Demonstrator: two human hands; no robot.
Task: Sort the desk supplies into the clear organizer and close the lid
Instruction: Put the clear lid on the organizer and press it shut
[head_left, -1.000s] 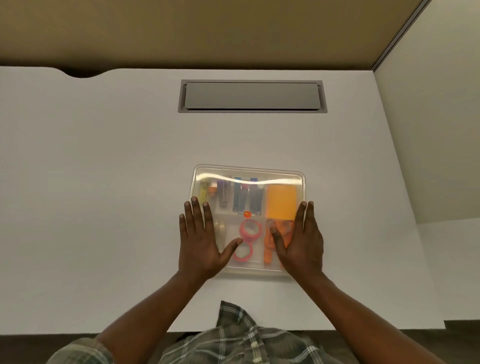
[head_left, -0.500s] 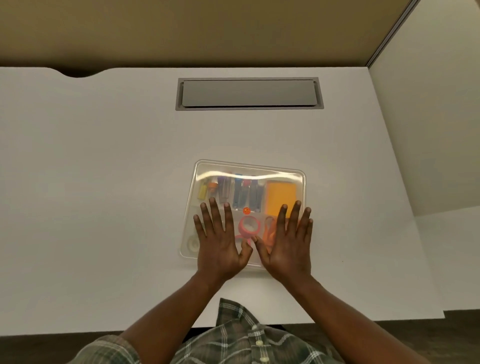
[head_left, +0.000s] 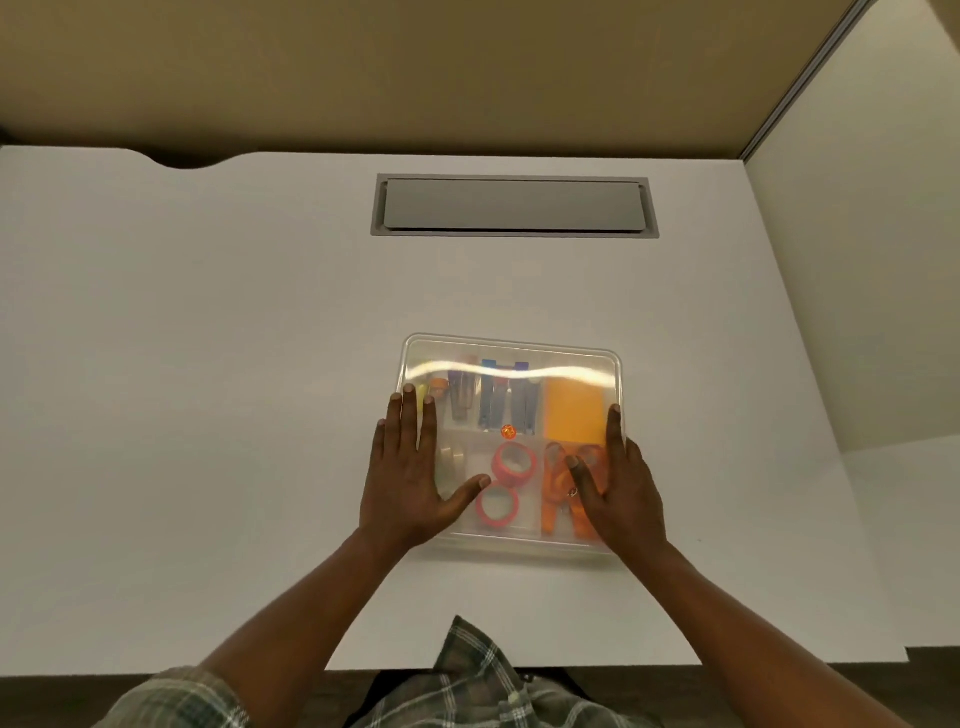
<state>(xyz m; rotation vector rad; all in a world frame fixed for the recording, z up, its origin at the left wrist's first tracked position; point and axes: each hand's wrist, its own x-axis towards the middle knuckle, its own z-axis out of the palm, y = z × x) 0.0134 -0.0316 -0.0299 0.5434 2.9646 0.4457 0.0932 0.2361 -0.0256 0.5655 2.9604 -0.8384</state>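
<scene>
The clear organizer (head_left: 511, 353) lies on the white desk with its clear lid on top. Through the lid I see an orange sticky-note pad (head_left: 574, 410), several clips (head_left: 506, 400), two pink tape rolls (head_left: 514, 464), orange scissors (head_left: 556, 488) and a small orange ball (head_left: 508, 431). My left hand (head_left: 410, 467) lies flat on the lid's left side, fingers straight, thumb spread toward the tape. My right hand (head_left: 621, 488) lies flat along the lid's right edge, thumb over the scissors.
A grey cable-hatch cover (head_left: 514, 206) is set into the desk at the back. The desk's front edge runs just below the organizer, above my plaid shirt (head_left: 478, 686). A partition wall stands to the right.
Both hands have moved apart from the lid's middle front to its left and right sides, still flat on it.
</scene>
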